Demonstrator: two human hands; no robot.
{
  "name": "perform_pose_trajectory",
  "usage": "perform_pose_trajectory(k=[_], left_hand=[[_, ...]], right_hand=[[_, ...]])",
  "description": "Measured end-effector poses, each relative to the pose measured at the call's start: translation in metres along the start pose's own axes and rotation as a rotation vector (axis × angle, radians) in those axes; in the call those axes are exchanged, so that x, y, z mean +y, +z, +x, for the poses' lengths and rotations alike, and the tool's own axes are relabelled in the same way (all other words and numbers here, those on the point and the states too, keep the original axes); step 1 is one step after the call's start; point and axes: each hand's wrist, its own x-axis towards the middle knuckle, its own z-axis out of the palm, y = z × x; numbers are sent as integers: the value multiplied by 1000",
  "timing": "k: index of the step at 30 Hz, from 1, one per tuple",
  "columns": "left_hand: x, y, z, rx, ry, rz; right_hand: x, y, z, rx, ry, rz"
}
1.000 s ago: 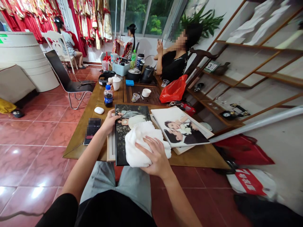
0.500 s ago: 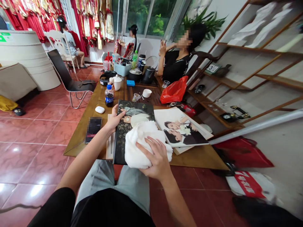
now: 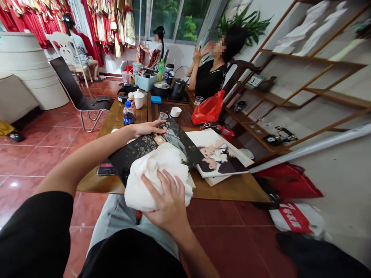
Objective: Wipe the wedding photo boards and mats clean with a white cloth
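Basically a stiff, slick photo board [image 3: 145, 148], best held by edges; L hand [image 3: 146, 129] fingers open flat at 12 o'clock, R hand [image 3: 166, 204] fingers closed on soft towel [image 3: 156, 179].

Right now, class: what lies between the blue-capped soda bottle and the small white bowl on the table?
In the head view, a small clear cup stands between the blue-capped soda bottle and the small white bowl, on the dark wooden tea tray.

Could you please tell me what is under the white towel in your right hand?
The white towel rests on a dark photo board; the part of the picture beneath the towel is hidden.
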Motion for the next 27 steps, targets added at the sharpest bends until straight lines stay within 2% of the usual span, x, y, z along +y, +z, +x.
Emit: perform_pose_trajectory(k=[4, 8, 10, 11, 15, 17, 21, 27], left_hand=[[4, -1, 10, -23, -55, 124], [-8, 0, 22, 58, 43, 266], [-15, -1, 28, 35, 59, 303], [-18, -1, 31, -29, 41, 322], [-21, -7, 44, -461, -113, 445], [-23, -9, 50, -572, -148, 499], [-30, -12, 59, -626, -120, 578], [-37, -13, 67, -658, -64, 627]], right_hand=[[2, 4, -1, 6, -44, 21], [1, 9, -3, -6, -40, 39], [0, 12, -5, -2, -33, 46], [-1, 13, -5, 5, -31, 51], [-2, 18, -5, 38, -14, 66], [-3, 19, -5, 26, -6, 59], [-2, 22, -6, -17, -4, 44], [2, 30, -7, 1, 25, 43]])
